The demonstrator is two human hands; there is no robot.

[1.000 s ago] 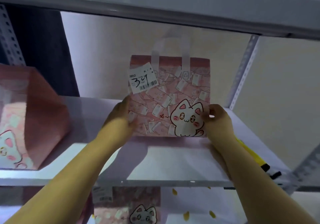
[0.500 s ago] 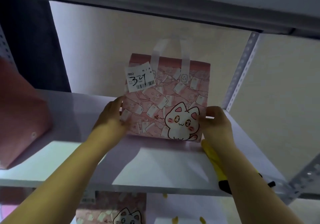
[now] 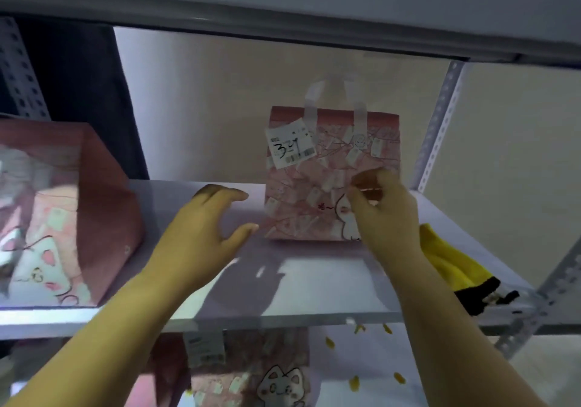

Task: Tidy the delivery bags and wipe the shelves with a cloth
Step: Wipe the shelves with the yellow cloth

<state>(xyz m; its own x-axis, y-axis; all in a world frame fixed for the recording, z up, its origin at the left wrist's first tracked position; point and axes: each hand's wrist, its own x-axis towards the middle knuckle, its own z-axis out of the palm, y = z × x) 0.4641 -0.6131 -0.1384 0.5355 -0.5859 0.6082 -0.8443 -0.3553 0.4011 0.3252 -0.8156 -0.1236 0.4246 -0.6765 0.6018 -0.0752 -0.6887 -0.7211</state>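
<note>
Observation, head view. The fingers [image 3: 226, 193] of the left hand [image 3: 201, 233] are spread wide, thumb apart, holding nothing. The hand sits just left of the delivery bag [image 3: 301, 199] and is not touching it.

The right hand [image 3: 385, 215] is in front of the bag's lower right face with its fingers loosely curled. Motion blur prevents me from telling whether they pinch the bag or merely hover.

The bag stands upright at the back of the shelf [image 3: 314, 287], near the wall, with its printed face and label [image 3: 289, 147] turned outward. I judge this placement deliberate, so the order number reads from the aisle. Its handles [image 3: 333, 98] stand up. Its mouth is not visible, so I cannot report the contents.

A second bag [image 3: 94, 218] occupies the left end of the shelf, well apart from the first, contents likewise not visible. A third bag [image 3: 251, 372] stands on the shelf below.

The yellow cloth [image 3: 449, 262] lies bunched at the right end, beside the right forearm. I judge it is parked there for the wiping, which is not yet begun.
</note>
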